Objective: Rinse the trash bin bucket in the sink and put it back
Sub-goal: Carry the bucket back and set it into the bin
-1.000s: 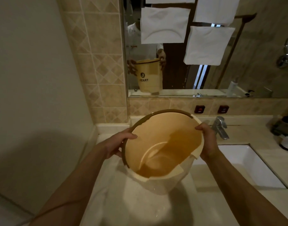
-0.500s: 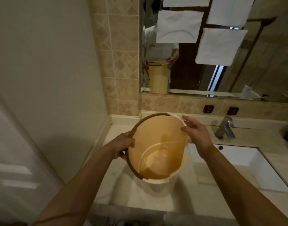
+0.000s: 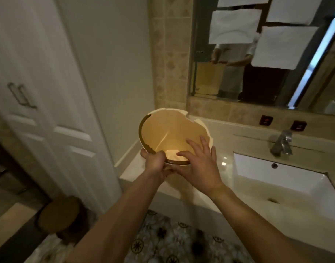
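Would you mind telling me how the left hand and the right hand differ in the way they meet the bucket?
The left hand is closed around the bucket rim's near edge; the right hand is open with fingers spread. The left hand stays outside, while the right hand's fingers reach over the opening. Both are at the near rim.

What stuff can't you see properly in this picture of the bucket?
- Head view: the bucket bottom and near rim are partly covered by the left hand and right hand.
- The sink runs off the right edge.
- The round brown thing on the floor is too dark and blurred to name.
- The mirror is partly covered by white sheets.
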### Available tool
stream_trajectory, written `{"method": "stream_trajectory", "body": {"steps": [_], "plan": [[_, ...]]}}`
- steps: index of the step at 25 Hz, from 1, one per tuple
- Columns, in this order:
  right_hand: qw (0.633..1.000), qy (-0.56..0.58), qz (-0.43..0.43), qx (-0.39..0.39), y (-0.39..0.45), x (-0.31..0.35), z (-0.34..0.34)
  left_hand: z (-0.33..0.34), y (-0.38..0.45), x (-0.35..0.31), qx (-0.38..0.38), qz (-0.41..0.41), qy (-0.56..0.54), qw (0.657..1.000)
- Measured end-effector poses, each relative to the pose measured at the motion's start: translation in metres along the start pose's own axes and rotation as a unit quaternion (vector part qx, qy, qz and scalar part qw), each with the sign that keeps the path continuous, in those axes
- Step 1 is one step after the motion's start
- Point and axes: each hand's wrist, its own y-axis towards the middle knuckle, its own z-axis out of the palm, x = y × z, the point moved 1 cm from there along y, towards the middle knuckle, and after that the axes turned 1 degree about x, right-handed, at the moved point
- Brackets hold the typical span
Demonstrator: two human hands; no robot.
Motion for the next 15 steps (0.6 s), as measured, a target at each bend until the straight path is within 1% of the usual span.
{"method": "stream_trajectory", "body": {"steps": [2, 6, 9, 11, 13, 15], "plan": [[0.999, 0.000, -0.049, 0.024, -0.021, 0.014, 0.002, -0.015, -0.031, 0.007, -0.033, 0.007, -0.030, 0.999], [0.991, 0.054, -0.123, -0.009, -0.045, 0.037, -0.005, -0.053, -0.076, 0.016, -0.066, 0.013, -0.039, 0.997], [0.984, 0.082, -0.158, -0.009, -0.055, 0.064, -0.007, -0.093, -0.089, 0.027, -0.100, 0.010, -0.062, 0.993], [0.977, 0.127, -0.172, 0.009, -0.059, 0.084, -0.009, -0.127, -0.101, 0.028, -0.139, 0.019, -0.029, 0.990], [0.967, 0.169, -0.188, 0.039, -0.061, 0.106, -0.008, -0.164, -0.115, 0.027, -0.184, 0.072, 0.029, 0.980], [0.955, 0.197, -0.212, 0.073, -0.062, 0.134, -0.002, -0.207, -0.135, 0.024, -0.225, 0.177, 0.122, 0.950]]}}
